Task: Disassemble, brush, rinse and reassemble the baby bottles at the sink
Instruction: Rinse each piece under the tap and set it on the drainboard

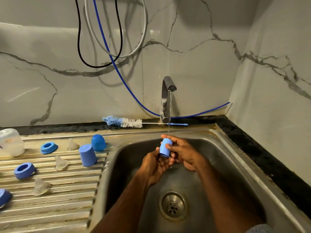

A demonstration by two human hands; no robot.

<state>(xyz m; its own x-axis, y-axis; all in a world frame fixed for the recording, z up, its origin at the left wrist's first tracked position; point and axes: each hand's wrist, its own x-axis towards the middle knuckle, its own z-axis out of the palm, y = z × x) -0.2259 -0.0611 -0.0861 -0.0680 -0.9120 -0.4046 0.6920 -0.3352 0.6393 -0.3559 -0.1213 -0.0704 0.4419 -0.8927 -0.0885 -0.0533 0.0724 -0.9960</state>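
Both hands hold a blue bottle cap (165, 147) over the sink basin (218, 174), under a thin stream of water from the tap (166, 96). My left hand (155, 165) cups it from below and my right hand (180, 152) grips it from the right with curled fingers. On the ribbed drainboard (50, 207) to the left lie two more blue caps (87, 155) (98, 142), blue collar rings (48, 147) (24, 170) (4, 198), three clear teats (72, 145) (61, 163) (41, 187) and a clear bottle body (11, 142). A blue and white bottle brush (124, 122) lies behind the sink.
The sink drain (173, 206) sits below my hands. Black, grey and blue hoses (107, 52) hang on the marble wall behind. A dark stone counter edge (262, 157) runs along the right side of the sink.
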